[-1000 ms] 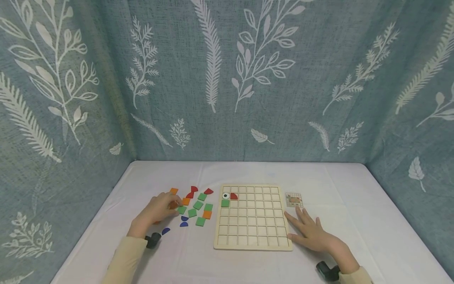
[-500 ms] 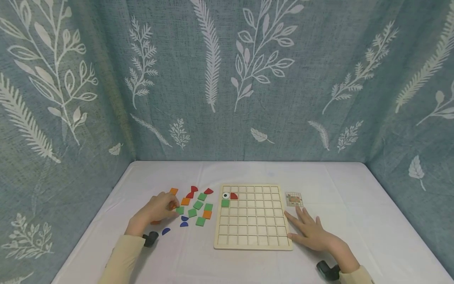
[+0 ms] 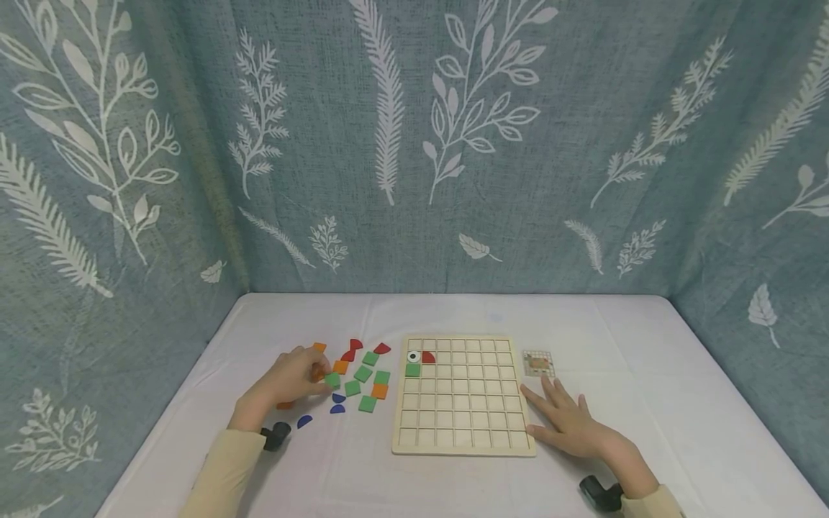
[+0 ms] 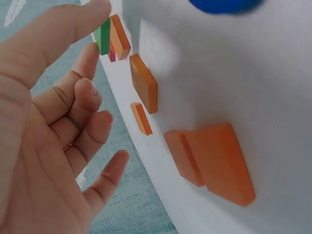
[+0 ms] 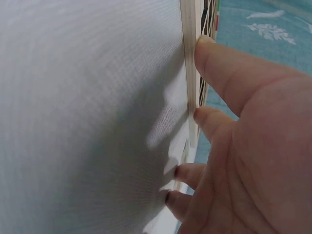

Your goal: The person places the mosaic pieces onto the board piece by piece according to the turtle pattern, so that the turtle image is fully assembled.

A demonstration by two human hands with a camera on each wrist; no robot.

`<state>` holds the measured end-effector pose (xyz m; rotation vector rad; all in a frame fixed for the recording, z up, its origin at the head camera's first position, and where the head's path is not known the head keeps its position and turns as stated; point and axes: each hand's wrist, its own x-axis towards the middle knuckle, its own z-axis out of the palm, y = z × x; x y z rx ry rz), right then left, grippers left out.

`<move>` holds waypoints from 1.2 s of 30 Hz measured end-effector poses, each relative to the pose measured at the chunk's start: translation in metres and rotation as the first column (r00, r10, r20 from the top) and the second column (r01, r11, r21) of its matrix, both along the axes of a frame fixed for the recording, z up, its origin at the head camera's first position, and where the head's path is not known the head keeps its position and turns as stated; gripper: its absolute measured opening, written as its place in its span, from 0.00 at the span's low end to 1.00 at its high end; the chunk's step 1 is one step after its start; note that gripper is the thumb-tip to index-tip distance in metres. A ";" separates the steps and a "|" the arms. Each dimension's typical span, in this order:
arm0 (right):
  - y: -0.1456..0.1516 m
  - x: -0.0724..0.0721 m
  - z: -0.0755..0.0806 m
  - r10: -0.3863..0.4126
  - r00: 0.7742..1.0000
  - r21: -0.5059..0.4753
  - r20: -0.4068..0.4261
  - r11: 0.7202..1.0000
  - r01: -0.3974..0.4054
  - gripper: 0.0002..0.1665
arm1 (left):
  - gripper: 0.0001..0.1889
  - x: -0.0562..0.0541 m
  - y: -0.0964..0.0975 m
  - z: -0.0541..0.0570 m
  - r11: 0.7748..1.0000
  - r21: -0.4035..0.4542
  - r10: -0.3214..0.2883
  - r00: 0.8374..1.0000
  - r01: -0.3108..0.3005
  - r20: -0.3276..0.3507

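My left hand [image 3: 294, 376] pinches a green square tile [image 3: 332, 380] between thumb and forefinger. In the left wrist view the green tile [image 4: 103, 36] shows edge-on at the fingertips, while the other fingers are loosely bent. Below and around this hand lie orange tiles [image 4: 222, 161], partly covered by it in the head view. My right hand [image 3: 570, 426] lies with fingers spread, thumb and forefinger touching the right rim of a wooden grid board [image 3: 463, 414]. On that board, at its upper left, sit an eye tile [image 3: 413, 357], a red quarter-round [image 3: 428, 357] and a green square [image 3: 412, 370].
Several loose green squares [image 3: 363, 374], red quarter-rounds [image 3: 382, 349] and blue half-rounds [image 3: 305, 421] are scattered left of the board. A small printed pattern card [image 3: 538, 363] lies right of the board, near my right fingertips. Patterned curtains [image 3: 414, 144] surround the white table [image 3: 363, 482].
My left hand drew the green tile slightly leftward, then brought it back a little right and up, now pinched. My right hand has stayed at the board's edge.
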<state>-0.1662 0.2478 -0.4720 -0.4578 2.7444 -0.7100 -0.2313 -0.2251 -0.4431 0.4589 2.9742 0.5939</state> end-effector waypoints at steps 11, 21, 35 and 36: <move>-0.001 0.001 0.001 0.001 1.000 0.000 -0.012 1.000 -0.001 0.41 | 0.14 -0.005 0.015 0.001 0.998 0.025 -0.053 0.998 0.054 -0.032; -0.001 0.000 -0.001 -0.005 1.000 0.022 -0.006 1.000 0.005 0.42 | 0.12 -0.008 0.035 0.005 0.990 0.083 -0.110 0.992 0.115 -0.061; -0.001 0.001 -0.001 -0.011 1.000 0.016 0.010 1.000 0.011 0.41 | 0.12 -0.015 0.065 0.005 0.967 0.116 -0.217 0.973 0.226 -0.082; -0.001 0.001 -0.001 -0.011 1.000 0.019 0.007 1.000 0.010 0.41 | 0.12 -0.016 0.067 0.004 0.967 0.113 -0.219 0.972 0.228 -0.082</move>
